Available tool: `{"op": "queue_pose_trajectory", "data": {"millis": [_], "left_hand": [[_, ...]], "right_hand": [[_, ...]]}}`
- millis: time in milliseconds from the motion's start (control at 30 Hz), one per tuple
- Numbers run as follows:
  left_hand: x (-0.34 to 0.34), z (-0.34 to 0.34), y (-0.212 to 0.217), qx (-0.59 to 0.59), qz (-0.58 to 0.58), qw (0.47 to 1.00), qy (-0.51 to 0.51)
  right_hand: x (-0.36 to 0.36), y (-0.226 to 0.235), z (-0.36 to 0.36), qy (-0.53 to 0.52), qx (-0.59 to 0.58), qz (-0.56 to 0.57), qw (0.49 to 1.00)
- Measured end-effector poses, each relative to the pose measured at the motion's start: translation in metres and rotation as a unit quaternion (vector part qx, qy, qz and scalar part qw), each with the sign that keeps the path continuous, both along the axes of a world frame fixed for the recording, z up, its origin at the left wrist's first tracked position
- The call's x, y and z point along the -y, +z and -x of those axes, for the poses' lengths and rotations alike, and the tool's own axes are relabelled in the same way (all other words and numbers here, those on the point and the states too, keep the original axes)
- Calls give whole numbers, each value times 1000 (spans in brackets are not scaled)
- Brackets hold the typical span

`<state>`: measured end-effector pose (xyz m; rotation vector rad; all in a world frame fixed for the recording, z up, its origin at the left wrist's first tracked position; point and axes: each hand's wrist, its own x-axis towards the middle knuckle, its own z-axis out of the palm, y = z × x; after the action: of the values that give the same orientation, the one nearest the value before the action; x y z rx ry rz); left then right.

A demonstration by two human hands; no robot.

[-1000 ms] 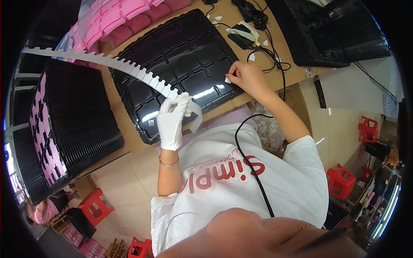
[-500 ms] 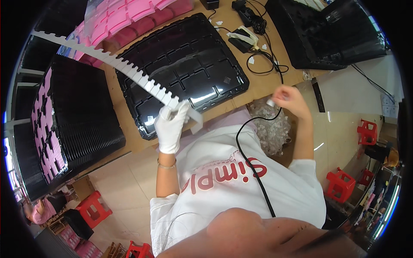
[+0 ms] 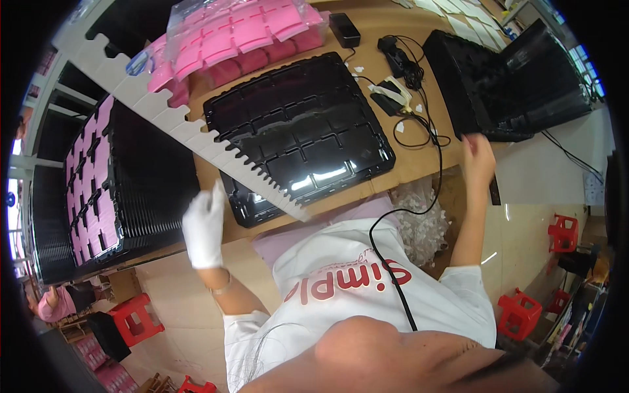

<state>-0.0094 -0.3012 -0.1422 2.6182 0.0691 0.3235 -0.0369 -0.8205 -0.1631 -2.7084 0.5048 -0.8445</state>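
Observation:
A long pale strip (image 3: pixel 196 139) with notches along its edge slants from the upper left across a black moulded tray (image 3: pixel 298 124), and its lower end lies near my shirt. My left hand (image 3: pixel 204 228), in a white glove, is beside the tray's left edge, below the strip and apart from it. Its fingers look partly stretched, with nothing visible in them. My bare right hand (image 3: pixel 480 160) is close to the near corner of a black tray stack (image 3: pixel 475 85). Its fingers are curled and slightly blurred; whether they hold anything is hidden.
Pink moulded sheets (image 3: pixel 236 42) in clear film lie at the back. A tall stack of black trays (image 3: pixel 154 177) stands left. Cables (image 3: pixel 426 121) and a cream-handled tool (image 3: pixel 396 95) are right of the tray. A clear bag of white scraps (image 3: pixel 419 229) hangs at the table's front.
My left hand has let go of the strip and moved left. The strip's wider end appears larger at the upper left. My right hand has moved right, and its small white piece no longer shows.

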Motion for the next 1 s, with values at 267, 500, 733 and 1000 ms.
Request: {"op": "queue_pose_trajectory", "data": {"millis": [267,500,733,1000], "left_hand": [[36,-166,-9,130,-4,988,-79],[58,-211,-14,2,68,995,-78],[53,-235,-22,15,152,981,-119],[28,-233,-51,-48,766,627,-136]], "right_hand": [[-246,60,-282,561,158,34,812],[-276,28,-398,541,-46,93,835],[-283,56,-401,476,-193,-192,836],[-267,47,-338,506,280,-2,816]]}}
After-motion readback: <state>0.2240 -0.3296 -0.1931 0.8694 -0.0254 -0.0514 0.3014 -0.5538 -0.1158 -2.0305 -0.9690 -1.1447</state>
